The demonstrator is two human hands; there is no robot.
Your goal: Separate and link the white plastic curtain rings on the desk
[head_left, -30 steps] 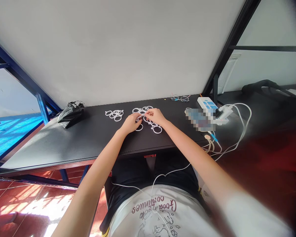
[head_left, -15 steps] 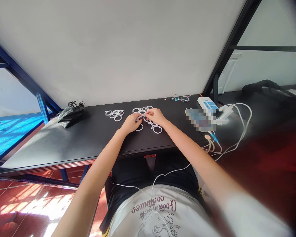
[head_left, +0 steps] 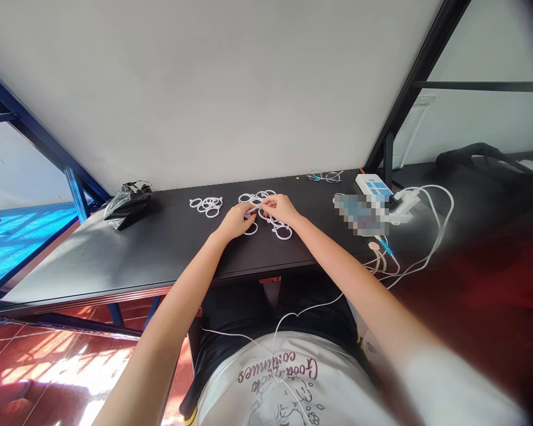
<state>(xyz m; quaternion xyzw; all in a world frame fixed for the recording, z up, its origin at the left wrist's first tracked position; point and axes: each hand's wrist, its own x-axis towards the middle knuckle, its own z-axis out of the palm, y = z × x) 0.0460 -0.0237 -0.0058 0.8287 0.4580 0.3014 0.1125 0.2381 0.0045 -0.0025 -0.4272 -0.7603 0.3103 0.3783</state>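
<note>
My left hand (head_left: 238, 220) and my right hand (head_left: 279, 208) meet over the middle of the black table (head_left: 173, 248). Thumb and fingers of each are pinched around a small white piece between them, which looks like a white curtain ring; the fingers partly cover it. More white curtain rings (head_left: 284, 239) lie loosely under and around both hands. One ring (head_left: 256, 231) shows just beside my left thumb. Farther left, a separate cluster of white rings (head_left: 211, 206) lies on the tabletop, several of them overlapping.
A crumpled black plastic bag (head_left: 128, 204) sits at the table's left end. Eyeglasses (head_left: 324, 176) lie near the wall. At the right are a blurred-out phone-like object (head_left: 362, 214), a white power strip (head_left: 373, 188) and looping white cables (head_left: 444, 222). A thin white cord crosses my lap.
</note>
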